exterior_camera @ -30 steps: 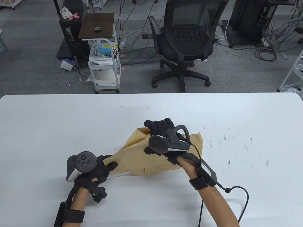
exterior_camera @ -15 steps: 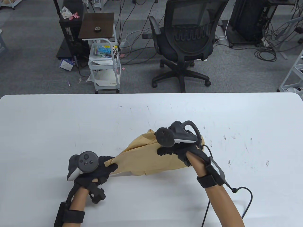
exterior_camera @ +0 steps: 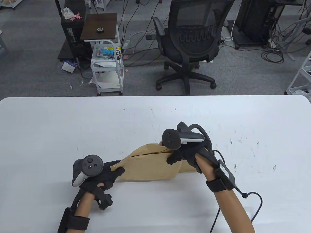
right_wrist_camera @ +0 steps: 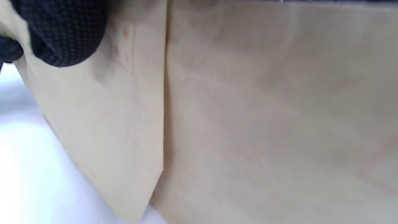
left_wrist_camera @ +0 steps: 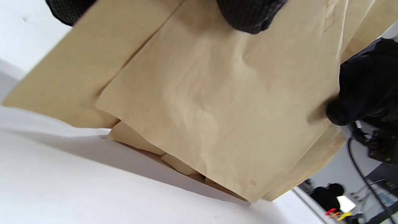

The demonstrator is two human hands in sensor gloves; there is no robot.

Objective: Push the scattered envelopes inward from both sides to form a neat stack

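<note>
Envelopes (exterior_camera: 150,165): brown bundle lay in lower centre of the table view, partly raised off the white table (exterior_camera: 48,126).
Long axis: I read it running from lower left up toward centre right.
Left hand (exterior_camera: 102,174): I saw it pinching the lower-left corner.
Right hand (exterior_camera: 184,153): it gripped the upper-right end.
Edges: still fanned in the left wrist view (left_wrist_camera: 217,102).
Next move: I judged both hands equally near; push inward along that axis.
</note>
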